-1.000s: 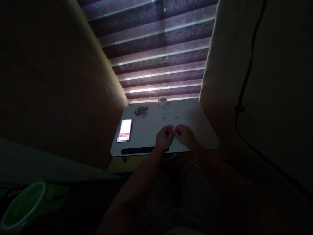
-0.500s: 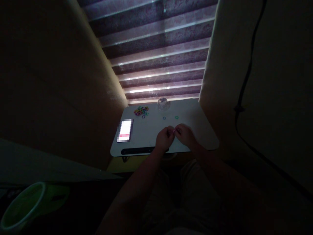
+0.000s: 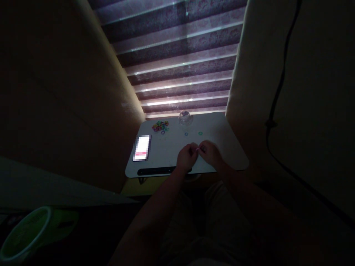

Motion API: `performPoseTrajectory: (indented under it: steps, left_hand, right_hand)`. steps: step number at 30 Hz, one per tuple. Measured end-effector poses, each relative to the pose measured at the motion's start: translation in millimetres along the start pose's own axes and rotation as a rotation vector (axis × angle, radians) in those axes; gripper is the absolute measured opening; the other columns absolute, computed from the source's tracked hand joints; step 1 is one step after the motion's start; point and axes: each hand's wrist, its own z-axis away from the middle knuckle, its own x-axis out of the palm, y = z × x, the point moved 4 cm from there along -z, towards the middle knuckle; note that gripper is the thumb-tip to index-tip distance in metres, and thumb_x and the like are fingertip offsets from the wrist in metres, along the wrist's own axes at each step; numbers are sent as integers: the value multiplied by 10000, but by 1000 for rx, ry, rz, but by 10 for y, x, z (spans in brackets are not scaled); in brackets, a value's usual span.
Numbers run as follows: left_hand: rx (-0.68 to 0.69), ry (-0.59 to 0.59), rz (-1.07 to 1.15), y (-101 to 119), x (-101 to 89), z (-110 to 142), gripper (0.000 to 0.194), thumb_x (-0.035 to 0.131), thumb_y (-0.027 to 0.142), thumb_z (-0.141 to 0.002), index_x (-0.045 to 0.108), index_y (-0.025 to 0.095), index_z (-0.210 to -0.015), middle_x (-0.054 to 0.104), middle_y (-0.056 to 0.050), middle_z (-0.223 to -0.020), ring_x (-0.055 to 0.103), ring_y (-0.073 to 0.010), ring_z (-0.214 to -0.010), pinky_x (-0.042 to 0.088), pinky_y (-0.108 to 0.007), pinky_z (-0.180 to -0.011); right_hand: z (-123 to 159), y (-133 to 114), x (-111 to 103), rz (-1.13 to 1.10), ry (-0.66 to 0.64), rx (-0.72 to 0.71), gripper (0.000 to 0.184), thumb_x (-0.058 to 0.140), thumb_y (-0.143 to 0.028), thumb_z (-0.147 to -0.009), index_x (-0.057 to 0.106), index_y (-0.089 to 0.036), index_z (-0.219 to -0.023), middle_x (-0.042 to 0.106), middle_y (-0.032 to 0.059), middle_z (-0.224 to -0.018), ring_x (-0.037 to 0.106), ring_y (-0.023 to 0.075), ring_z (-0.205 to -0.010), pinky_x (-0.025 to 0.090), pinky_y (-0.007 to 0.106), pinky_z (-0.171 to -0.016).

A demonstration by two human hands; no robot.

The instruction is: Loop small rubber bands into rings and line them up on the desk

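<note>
Over the near middle of a small white lap table (image 3: 227, 147), my left hand (image 3: 186, 158) and my right hand (image 3: 210, 153) meet fingertip to fingertip. Both are pinched on a tiny pinkish thing (image 3: 198, 149), too small to name in the dim light. A heap of small coloured rings (image 3: 160, 126) lies at the table's far left. Two loose rings, one blue (image 3: 186, 134) and one green (image 3: 200, 133), lie just beyond my hands. A small clear glass bowl (image 3: 185, 117) stands at the far edge.
A lit phone (image 3: 141, 147) lies on the table's left side. A dark slot (image 3: 155, 171) runs along the near edge. Striped blinds (image 3: 180, 70) hang behind; a black cable (image 3: 277, 92) runs down the right wall. A green bowl (image 3: 24, 234) sits low left.
</note>
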Motion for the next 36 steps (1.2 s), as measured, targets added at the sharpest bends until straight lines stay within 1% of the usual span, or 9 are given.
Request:
performPoseTrajectory:
  steps: [5,11,16,21,24,29,32,36]
  left_hand:
    - [17,17,10,-10,-3,-1,191,562,371,-869,587,182,-880,651,-17,-789,578,-124,-696,423,-231,-649]
    - [-15,65,8,-35,-15,3,195,559,374,-867,592,183,-849,655,-18,-762,579,-128,-672,419,-236,-630]
    - [20,40,12,-24,-10,2,186,543,354,-879,618,184,-864,671,-20,-799,596,-130,-715,431,-236,-663]
    - [14,48,-32,-39,-2,-11,164,517,309,-895,621,184,-878,674,-34,-821,595,-143,-733,429,-248,-676]
    - [4,44,-50,-55,5,-21,177,499,317,-908,605,179,-884,669,-47,-839,594,-153,-749,428,-257,-683]
    - [24,6,-20,-50,16,-29,206,468,334,-928,594,174,-897,664,-55,-867,596,-159,-780,434,-263,-709]
    - [35,-11,17,-32,11,-22,220,466,348,-933,597,174,-902,667,-52,-873,600,-156,-794,439,-262,-733]
    - [45,-37,45,-8,-1,-13,231,471,362,-931,602,176,-893,670,-43,-873,598,-146,-789,438,-252,-729]
  right_hand:
    - [-4,-7,2,8,-5,-12,123,599,-283,-805,560,-198,-725,574,18,-704,507,144,-650,366,260,-608]
    - [-9,11,32,21,-32,-29,156,588,-307,-835,580,-194,-728,580,18,-694,506,139,-632,361,260,-601]
    - [-17,29,45,39,-59,-36,137,604,-278,-815,603,-192,-708,593,18,-679,514,142,-638,357,263,-612]
    - [-23,11,39,35,-74,-52,192,613,-335,-829,624,-193,-701,602,19,-656,511,142,-613,348,267,-599]
    - [-33,14,35,-16,-66,-49,199,599,-349,-844,651,-194,-731,617,24,-659,513,142,-603,356,266,-597]
    - [-54,77,42,-73,-65,-54,145,578,-281,-830,667,-192,-756,637,28,-694,547,153,-649,384,268,-633]
    - [-59,111,51,-83,-95,-72,136,554,-236,-824,658,-193,-746,640,25,-703,562,158,-686,395,273,-673]
    - [-55,122,52,-63,-114,-87,132,544,-236,-834,642,-188,-759,632,30,-715,554,159,-692,387,272,-672]
